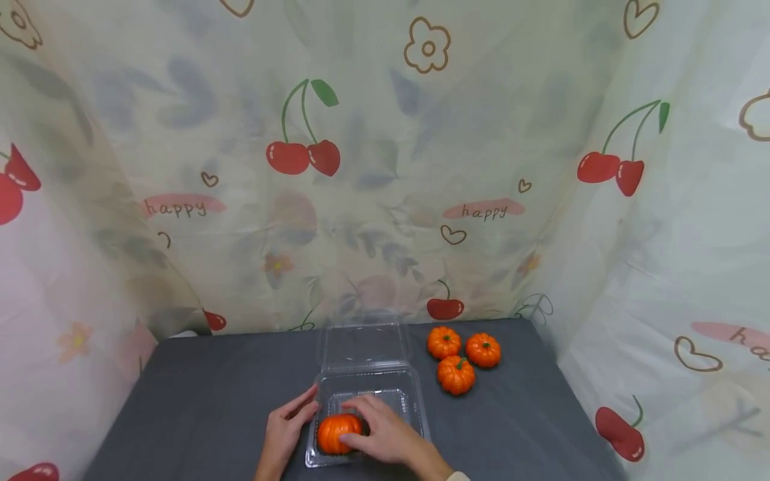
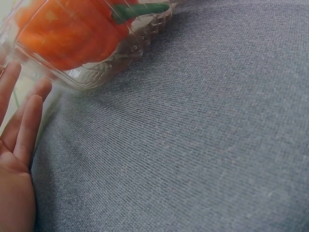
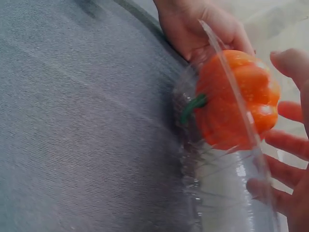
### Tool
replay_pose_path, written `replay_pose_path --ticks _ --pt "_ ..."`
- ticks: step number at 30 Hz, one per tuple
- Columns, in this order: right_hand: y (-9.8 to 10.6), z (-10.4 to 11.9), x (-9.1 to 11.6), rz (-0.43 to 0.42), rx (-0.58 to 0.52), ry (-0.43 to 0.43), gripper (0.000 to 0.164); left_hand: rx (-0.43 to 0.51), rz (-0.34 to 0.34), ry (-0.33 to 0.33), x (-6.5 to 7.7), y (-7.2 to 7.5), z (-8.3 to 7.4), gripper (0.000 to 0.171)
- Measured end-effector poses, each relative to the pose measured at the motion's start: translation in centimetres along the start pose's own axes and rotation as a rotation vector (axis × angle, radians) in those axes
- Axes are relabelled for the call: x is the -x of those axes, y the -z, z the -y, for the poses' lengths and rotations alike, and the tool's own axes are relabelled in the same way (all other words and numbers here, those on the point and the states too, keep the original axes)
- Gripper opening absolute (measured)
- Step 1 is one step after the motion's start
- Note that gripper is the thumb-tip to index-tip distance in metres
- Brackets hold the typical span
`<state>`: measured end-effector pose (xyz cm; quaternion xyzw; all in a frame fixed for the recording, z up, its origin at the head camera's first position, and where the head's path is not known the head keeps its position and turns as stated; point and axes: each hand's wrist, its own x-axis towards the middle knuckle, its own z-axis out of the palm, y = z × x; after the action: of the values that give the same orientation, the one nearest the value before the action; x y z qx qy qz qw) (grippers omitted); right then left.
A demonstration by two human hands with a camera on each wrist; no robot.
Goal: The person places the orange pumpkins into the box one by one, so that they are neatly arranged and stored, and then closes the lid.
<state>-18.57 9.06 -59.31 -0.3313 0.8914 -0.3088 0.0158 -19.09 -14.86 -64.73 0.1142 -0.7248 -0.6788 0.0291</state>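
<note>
A small orange pumpkin (image 1: 339, 433) with a green stem lies on its side in the near left corner of a clear plastic clamshell box (image 1: 419, 394). My right hand (image 1: 385, 431) is over the box, beside the pumpkin. In the right wrist view the thumb (image 3: 291, 65) stands apart from the pumpkin, and the relaxed fingers spread near its side; any fingertip contact is hard to tell. At the box's left wall my left hand (image 1: 285, 427) has its fingers extended, the tips at the rim. The left wrist view shows these fingers (image 2: 30, 128) close to the clear plastic.
Three more orange pumpkins (image 1: 456, 375) sit in a cluster right of the box on the dark grey tabletop (image 1: 228, 387). The box's transparent lid (image 1: 363, 344) is raised behind it. A printed curtain (image 1: 373, 200) encloses the table at the back and sides.
</note>
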Motion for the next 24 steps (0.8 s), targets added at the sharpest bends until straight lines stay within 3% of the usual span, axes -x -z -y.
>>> replay_pose_path --ticks 7,13,24 --pt "1.3 0.5 -0.1 -0.004 0.16 -0.048 0.056 -0.006 -0.006 0.011 0.0 -0.1 0.2 0.039" --pt "1.7 0.8 0.2 -0.083 0.301 -0.06 0.057 -0.017 -0.013 0.016 -0.2 -0.1 0.3 0.04" --pt "3.3 -0.7 0.5 -0.131 0.383 -0.137 0.067 0.013 -0.008 0.007 -0.1 -0.1 0.1 0.048"
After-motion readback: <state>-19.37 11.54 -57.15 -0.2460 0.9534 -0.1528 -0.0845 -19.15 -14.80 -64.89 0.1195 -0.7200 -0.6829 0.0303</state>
